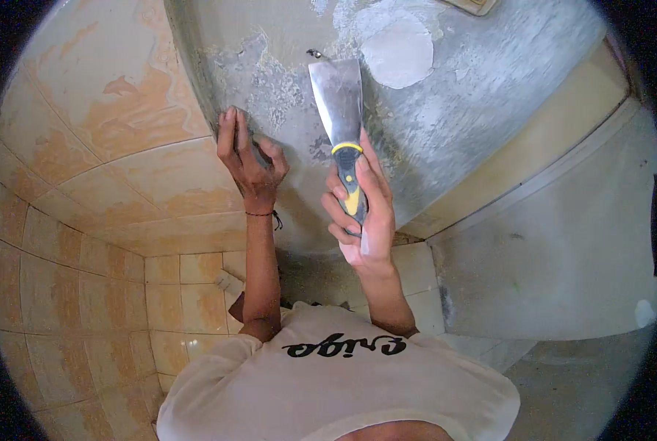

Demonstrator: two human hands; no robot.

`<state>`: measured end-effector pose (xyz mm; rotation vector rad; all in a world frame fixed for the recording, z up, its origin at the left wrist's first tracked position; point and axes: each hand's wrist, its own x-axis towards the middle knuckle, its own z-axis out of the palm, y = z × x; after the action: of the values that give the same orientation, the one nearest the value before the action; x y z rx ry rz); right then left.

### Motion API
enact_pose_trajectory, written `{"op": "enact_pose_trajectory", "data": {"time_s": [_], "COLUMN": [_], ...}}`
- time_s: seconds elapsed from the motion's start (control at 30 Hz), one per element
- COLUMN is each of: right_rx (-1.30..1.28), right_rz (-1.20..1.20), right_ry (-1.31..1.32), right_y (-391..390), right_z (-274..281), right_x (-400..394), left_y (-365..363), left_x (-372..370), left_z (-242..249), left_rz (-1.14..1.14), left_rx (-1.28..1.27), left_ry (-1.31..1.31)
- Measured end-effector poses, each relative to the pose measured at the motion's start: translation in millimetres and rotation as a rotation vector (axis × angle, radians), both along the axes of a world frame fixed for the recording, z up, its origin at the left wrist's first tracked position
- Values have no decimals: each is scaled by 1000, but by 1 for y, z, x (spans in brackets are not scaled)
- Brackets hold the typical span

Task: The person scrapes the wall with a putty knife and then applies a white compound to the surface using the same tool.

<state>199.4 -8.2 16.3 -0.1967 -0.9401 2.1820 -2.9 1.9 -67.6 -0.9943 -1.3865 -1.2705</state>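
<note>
In the head view my right hand is wrapped round the black and yellow handle of a putty knife. Its wide metal blade points away from me, over a rough grey cement surface. Close to the blade's tip is a small dark bit on the cement. My left hand holds nothing; its fingers are apart and bent, with the fingertips against the cement near the tiled wall's edge. A dark cord bracelet circles the left wrist. To the right of the blade lies a smooth, pale round patch.
Orange-and-cream tiles cover the wall at the left. A beige object shows partly at the top edge. A cream ledge borders the cement at the right, beside a large greyish panel.
</note>
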Motion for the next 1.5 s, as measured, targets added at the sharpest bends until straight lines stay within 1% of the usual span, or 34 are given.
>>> {"op": "enact_pose_trajectory", "data": {"time_s": [0.1, 0.2, 0.27, 0.57, 0.67, 0.8, 0.87, 0.97, 1.07, 1.4, 1.5], "right_rx": [27, 16, 45, 20, 13, 22, 38, 63, 20, 17, -2], "right_rz": [8, 0, -2, -24, -8, -29, -42, -39, -33, -7, -40], "right_ry": [-1, -23, -4, -57, -10, -21, -40, -29, -45, -17, -35], "right_y": [0, 3, -1, 1, 2, 0, 2, 1, 2, 3, -2], "right_z": [2, 3, 7, 3, 1, -2, 0, 3, -1, 0, -2], "right_x": [1, -1, -2, 3, 1, 2, 4, -1, 5, 1, 3], "left_y": [-1, -1, 0, 0, 1, -3, -3, -3, -3, -2, -4], "left_x": [-1, 1, 0, -1, -3, 1, 2, 4, 2, 1, 6], "left_z": [3, 6, 2, 1, 0, 1, 6, 8, 7, 7, 6], "left_rz": [-23, 39, -40, -11, -14, -24, 50, 47, 34, 66, 61], "left_rx": [17, -3, 29, 9, 4, -4, -13, -2, -13, -20, -35], "left_ry": [13, 12, 7, 11, 10, 15, 19, 19, 24, 26, 12]}}
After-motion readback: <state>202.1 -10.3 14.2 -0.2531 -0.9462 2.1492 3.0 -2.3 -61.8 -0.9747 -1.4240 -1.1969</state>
